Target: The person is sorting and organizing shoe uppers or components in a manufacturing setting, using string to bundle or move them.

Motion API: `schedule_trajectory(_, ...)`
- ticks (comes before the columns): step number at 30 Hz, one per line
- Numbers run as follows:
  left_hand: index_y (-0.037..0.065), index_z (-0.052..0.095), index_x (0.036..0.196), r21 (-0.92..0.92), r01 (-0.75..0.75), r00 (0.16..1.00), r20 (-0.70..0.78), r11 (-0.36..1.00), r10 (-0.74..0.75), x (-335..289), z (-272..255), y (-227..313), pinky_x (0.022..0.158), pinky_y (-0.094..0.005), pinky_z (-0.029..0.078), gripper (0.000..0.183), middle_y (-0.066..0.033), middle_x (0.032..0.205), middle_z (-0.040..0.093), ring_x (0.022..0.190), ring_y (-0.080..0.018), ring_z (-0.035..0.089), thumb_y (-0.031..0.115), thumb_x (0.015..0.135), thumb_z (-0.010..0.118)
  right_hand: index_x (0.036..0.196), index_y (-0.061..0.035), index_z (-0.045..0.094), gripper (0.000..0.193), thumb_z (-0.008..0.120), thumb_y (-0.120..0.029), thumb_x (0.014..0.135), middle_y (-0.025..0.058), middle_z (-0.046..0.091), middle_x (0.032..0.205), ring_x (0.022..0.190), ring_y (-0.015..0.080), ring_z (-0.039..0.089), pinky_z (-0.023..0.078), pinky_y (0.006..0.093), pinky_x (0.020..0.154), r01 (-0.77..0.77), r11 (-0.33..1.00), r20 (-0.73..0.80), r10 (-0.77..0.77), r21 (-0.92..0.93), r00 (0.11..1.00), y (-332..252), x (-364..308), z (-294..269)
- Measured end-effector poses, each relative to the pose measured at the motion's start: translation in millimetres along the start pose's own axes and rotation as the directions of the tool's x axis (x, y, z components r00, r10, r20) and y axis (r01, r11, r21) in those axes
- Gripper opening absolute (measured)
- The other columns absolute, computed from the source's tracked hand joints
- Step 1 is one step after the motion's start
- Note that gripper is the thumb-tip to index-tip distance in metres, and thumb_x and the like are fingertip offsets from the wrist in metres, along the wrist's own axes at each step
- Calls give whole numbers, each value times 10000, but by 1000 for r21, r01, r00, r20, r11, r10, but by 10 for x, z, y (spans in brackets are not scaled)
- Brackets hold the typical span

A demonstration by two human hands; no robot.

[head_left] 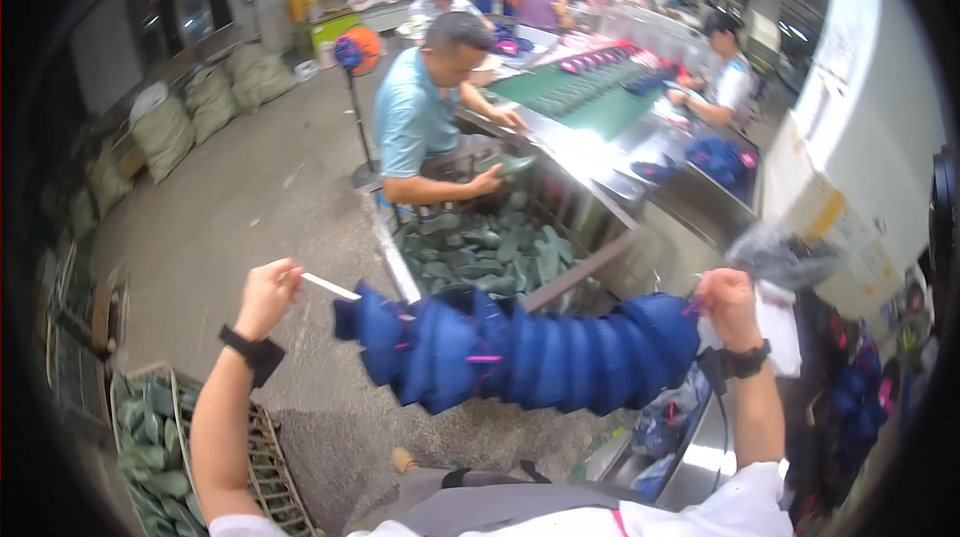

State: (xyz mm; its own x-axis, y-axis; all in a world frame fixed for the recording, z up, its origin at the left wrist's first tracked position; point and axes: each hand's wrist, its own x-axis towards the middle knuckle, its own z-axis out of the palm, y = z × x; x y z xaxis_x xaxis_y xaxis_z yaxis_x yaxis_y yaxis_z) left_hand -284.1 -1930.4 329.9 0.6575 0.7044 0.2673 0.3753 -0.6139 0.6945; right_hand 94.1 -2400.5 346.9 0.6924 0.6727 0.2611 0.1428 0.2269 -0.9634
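A long row of nested dark blue fabric pieces (540, 357), which look like shoe uppers with small pink marks, hangs in the air between my two hands. My left hand (266, 299) is closed on a white strip (328, 286) that runs into the row's left end. At the right end, my right hand (729, 305) pinches that end, with a bit of pink by the fingers; what exactly they grip is partly hidden. The row sags slightly and touches nothing below it.
Ahead, a co-worker in a light blue shirt (405, 107) holds a green shoe last (515, 165) over a bin of lasts (470, 257). A green conveyor (580, 87) lies beyond. A slatted crate (265, 447) is at lower left, and a metal table (705, 437) at right.
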Motion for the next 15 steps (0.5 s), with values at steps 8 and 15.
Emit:
schedule_trajectory(8, 46, 527, 782, -431, 511, 718, -261, 743, -645, -2090, -1831, -2345, 453, -250, 399, 217, -71, 710, 604, 578, -141, 588, 209, 903, 450, 602, 14, 523, 219, 621, -91, 769, 117, 551, 606, 580, 221, 542, 418, 330, 521, 54, 977, 886, -209, 205, 415, 601, 1221, 3716)
schedule_trajectory(15, 77, 440, 906, -845, 437, 401, -123, 307, -908, -2327, -1666, -3572, 415, -190, 340, 180, -118, 864, 610, 660, -155, 600, 249, 937, 400, 571, -36, 481, 208, 643, -105, 683, 93, 472, 587, 549, 297, 500, 403, 378, 501, 639, 756, 985, -44, 141, -165, 1149, 1857, 5725)
